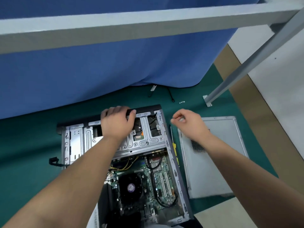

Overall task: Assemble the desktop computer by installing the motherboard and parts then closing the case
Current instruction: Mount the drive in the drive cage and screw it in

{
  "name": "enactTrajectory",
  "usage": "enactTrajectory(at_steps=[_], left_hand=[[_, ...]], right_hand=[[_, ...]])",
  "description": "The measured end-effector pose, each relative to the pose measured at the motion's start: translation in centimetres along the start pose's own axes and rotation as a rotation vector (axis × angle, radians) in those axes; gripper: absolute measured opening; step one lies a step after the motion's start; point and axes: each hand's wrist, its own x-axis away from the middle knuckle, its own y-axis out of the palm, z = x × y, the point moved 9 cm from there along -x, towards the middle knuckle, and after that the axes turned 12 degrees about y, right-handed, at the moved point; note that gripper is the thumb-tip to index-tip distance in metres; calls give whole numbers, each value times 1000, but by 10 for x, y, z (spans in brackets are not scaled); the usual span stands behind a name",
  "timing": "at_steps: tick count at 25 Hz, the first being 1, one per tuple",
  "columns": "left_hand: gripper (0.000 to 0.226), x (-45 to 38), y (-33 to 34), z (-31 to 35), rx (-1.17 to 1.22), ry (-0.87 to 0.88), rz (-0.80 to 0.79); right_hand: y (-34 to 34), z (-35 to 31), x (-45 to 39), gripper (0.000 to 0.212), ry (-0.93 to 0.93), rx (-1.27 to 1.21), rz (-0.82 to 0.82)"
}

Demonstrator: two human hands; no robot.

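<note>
1. The open computer case (pixel 174 163) is laid on its side on the green mat (pixel 32 145) at the middle of the view, its black front panel (pixel 92 120) turned towards 12 o'clock; the motherboard (pixel 148 181) is seen seated inside, with the black cooler fan (pixel 130 186) at its 9 o'clock side and the silver drive cage (pixel 144 134) at its 12 o'clock end.
2. The left hand (pixel 117 124) is stretched forward from 7 o'clock, palm down, over the drive cage; its fingers are curled over the top edge of the front panel, which is gripped.
3. The right hand (pixel 189 124) is held in the air at 1 o'clock of the case, the forearm reaching in from 5 o'clock; its fingers (pixel 178 118) are drawn together in a narrow pinch; whether anything is held between them cannot be told.
4. A yellow-handled screwdriver (pixel 174 148) is laid just beside the case's 3 o'clock wall; the grey side panel (pixel 218 158) is laid flat beyond it, at 3 o'clock.
5. A few small screws (pixel 182 102) are grouped on the mat at 12 o'clock of the right hand; a blue cloth (pixel 115 71) is hung behind, at 12 o'clock.
</note>
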Motion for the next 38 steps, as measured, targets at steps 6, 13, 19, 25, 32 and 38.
enactTrajectory(at_steps=[6,13,19,25,32,38], left_hand=[[51,0,11,1,-177,13,19],[51,3,12,-1,-201,4,63],[46,3,8,2,-173,10,137],[47,3,7,2,-163,7,126],[54,2,6,6,-17,7,-15],[25,44,-28,48,692,48,59]], right_hand=[[11,78,-103,31,301,54,-30],[24,92,-165,25,405,82,90],[34,97,-179,17,383,225,172],[41,86,-145,24,335,99,152],[26,24,-29,20,189,-572,115],[42,-25,68,13,184,-730,-129]])
